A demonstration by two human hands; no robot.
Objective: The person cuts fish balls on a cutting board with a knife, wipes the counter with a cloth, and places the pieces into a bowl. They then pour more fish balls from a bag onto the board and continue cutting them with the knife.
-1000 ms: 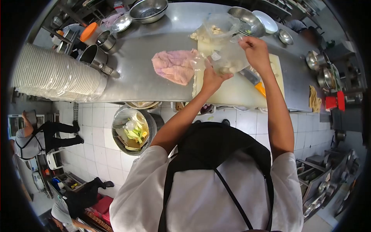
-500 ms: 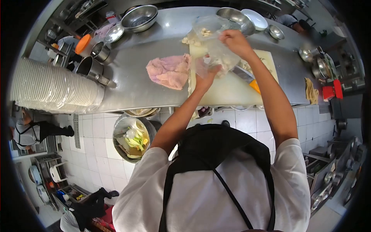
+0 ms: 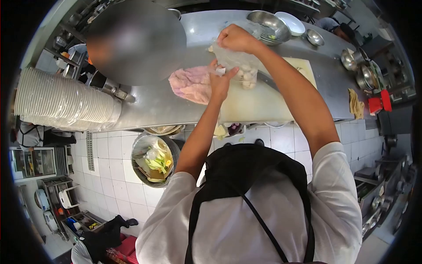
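A clear plastic bag [image 3: 248, 66] with pale, rounded pieces in its lower part hangs over the white cutting board [image 3: 246, 108]. My right hand [image 3: 237, 38] is closed on the bag's upper part. Lower down and to the left, my left hand [image 3: 222, 81] grips the side of the bag, thumb stretched toward the pieces, with a small white patch showing between its fingers. Beside that hand lies a crumpled pink cloth [image 3: 191, 84]. A metal blade [image 3: 269, 81] rests on the board, its handle hidden under my right forearm.
Steel bowls [image 3: 270, 27] and a white bowl [image 3: 290, 23] stand at the back. A wrapped stack of white containers [image 3: 66, 101] occupies the left end. A bin of scraps [image 3: 154, 160] stands below the counter. A grey blur covers the upper left. Other people are at left and upper right.
My right hand has moved left and slightly up with the bag; my left hand has shifted left toward the pink cloth. The pale pieces now gather in the bag's lower part. A grey blur has appeared.
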